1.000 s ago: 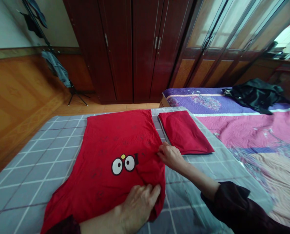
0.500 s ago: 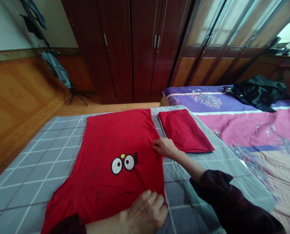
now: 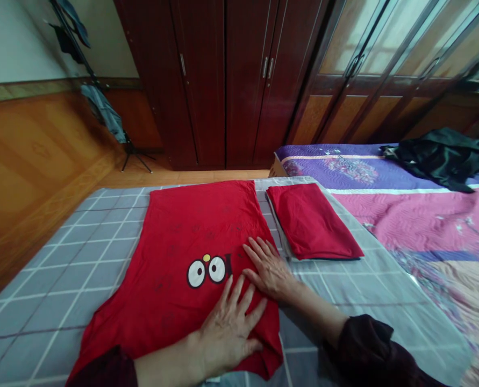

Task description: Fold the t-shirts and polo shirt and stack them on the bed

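Note:
A red shirt [image 3: 191, 220] with two cartoon eyes and a small yellow spot lies spread on a grey checked sheet [image 3: 73, 258]. My left hand [image 3: 233, 325] rests on its lower right part, fingers apart and holding nothing. Just beyond and to the right, my right hand [image 3: 269, 269] lies on the shirt's right side with its fingers spread, holding nothing. To the right of the shirt sits a folded red cloth [image 3: 314, 220], with grey and dark edges showing under it.
A second bed with a purple and pink cover [image 3: 396, 209] stands at the right, a dark garment [image 3: 444, 158] on it. Dark red wardrobes [image 3: 239, 86] line the back. A stand [image 3: 132, 150] with hanging clothes is at the back left.
Both hands have let go of the shirt's right edge and opened flat on the cloth. My right hand has come nearer to me, and my left has moved slightly left. The view has shifted a little.

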Action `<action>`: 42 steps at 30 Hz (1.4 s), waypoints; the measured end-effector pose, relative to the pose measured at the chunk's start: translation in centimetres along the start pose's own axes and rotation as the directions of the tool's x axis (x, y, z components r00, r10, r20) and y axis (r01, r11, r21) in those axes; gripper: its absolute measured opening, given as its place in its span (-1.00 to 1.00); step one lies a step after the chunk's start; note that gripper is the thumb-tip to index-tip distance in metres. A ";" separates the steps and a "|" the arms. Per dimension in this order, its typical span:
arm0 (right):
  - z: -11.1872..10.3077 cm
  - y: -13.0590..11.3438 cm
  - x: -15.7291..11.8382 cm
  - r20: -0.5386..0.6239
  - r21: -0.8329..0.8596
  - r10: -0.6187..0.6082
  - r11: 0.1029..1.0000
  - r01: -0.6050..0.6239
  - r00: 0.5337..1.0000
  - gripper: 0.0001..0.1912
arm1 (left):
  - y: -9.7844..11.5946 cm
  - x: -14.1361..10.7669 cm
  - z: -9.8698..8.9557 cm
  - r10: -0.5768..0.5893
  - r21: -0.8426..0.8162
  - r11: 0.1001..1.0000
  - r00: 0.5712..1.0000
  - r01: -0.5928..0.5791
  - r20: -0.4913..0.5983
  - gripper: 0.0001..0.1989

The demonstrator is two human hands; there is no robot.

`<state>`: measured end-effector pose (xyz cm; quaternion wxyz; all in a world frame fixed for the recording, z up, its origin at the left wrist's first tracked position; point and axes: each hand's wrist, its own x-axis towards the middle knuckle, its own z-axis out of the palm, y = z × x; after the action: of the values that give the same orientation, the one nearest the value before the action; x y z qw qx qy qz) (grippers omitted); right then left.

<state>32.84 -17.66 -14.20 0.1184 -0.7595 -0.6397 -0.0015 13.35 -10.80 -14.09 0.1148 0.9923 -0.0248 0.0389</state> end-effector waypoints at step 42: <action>2.1 -17.7 2.4 0.218 0.424 -0.761 0.637 0.643 0.610 -0.34 | -7.3 -13.5 -7.9 -0.929 -0.802 0.298 0.348 0.517 -0.121 -0.77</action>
<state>15.76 -12.27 -12.76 0.0976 -0.3995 -0.8902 0.1958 -0.20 -1.29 -9.18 0.4505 0.7023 0.4834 0.2649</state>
